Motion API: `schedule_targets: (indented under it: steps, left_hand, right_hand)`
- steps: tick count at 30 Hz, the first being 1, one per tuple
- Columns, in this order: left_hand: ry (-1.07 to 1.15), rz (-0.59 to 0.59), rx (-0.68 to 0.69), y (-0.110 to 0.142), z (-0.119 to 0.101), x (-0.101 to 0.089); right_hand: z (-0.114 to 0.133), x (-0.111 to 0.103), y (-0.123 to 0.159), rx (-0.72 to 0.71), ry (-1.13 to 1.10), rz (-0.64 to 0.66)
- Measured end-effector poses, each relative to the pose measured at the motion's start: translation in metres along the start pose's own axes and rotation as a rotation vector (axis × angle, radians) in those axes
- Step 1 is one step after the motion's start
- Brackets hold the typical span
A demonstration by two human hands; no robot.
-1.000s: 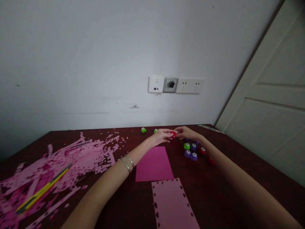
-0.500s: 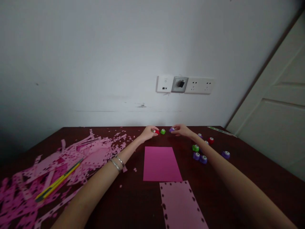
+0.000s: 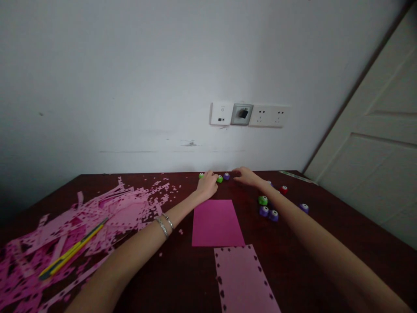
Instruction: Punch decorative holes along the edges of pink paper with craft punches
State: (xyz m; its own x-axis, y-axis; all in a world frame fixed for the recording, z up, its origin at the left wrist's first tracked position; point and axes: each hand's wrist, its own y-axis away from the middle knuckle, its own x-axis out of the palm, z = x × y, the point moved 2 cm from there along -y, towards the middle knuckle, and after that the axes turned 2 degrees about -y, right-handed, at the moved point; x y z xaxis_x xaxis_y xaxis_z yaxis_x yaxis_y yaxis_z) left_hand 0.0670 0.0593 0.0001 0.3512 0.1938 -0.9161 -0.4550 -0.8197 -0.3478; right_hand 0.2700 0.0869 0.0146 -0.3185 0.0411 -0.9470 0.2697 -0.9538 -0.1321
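Observation:
At the back of the table my left hand [image 3: 207, 186] is curled down between two green mini paper punches, one green punch [image 3: 201, 175] at its left and another green punch [image 3: 220, 178] against its fingers on the right. Whatever lies under its fingers is hidden. Right of these stands a purple punch [image 3: 226, 176] with a round white top. My right hand [image 3: 244, 175] hovers just right of the purple punch, apart from it, fingers parted and holding nothing. A bright pink sheet [image 3: 217, 224] lies in front of the hands.
Nearer lies a pale pink sheet [image 3: 243, 278] edged with dark punched hearts. Paper strips [image 3: 127, 204] and a yellow cutter [image 3: 73, 250] cover the left. Under my right arm sit several punches, including a green one [image 3: 263, 200] and a red one [image 3: 283, 190]. A wall [image 3: 146, 87] rises behind.
My right hand has let go of the purple punch, which now stands nearer the green one. My left hand has shifted right and now covers where the red punch showed.

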Motion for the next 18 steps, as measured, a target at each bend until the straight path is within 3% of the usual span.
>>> schedule_targets:
  steps: [4, 7, 10, 14, 16, 18]
  left_hand:
    - [0.111, -0.010, 0.204, 0.001, -0.056, -0.001]
    - [0.227, 0.203, 0.418, 0.004, -0.100, 0.007]
    - [0.221, 0.396, 0.513, 0.007, -0.130, 0.021]
    - [0.247, 0.391, 0.465, 0.003, -0.139, 0.038]
    - [0.408, 0.425, 0.408, 0.000, -0.131, 0.040]
    - [0.696, 0.530, 0.305, -0.003, -0.117, 0.035]
  right_hand:
    - [-0.027, -0.031, 0.038, 0.108, 0.124, 0.084]
    - [-0.032, -0.042, 0.069, 0.099, 0.050, 0.174]
    - [-0.027, -0.041, 0.092, 0.050, -0.007, 0.277]
    - [-0.025, -0.035, 0.108, 0.063, 0.018, 0.252]
    - [-0.026, -0.034, 0.111, 0.041, 0.016, 0.228]
    - [-0.027, -0.034, 0.112, 0.014, -0.008, 0.210]
